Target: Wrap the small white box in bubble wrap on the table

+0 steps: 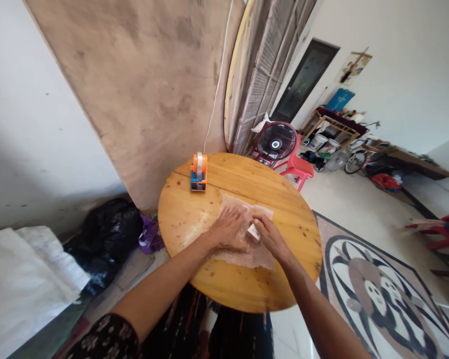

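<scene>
A sheet of clear bubble wrap (228,257) lies spread on the round wooden table (183,219). My left hand (230,229) rests flat on its left part with the fingers stretched out. On the sheet's right side my right hand (268,230) has its fingers closed around a small white box (253,232). The box sits on or just above the wrap; I cannot tell which. Past my left hand, near the table's far edge, stands an orange and blue tape dispenser (198,172) with a roll of clear tape.
A fan (276,142) and a red plastic chair (298,164) stand beyond the table. A tall wooden board (145,75) leans behind it. Black plastic bags (108,234) and a purple bag (149,234) lie on the left. A panda-patterned floor panel (381,294) is at right.
</scene>
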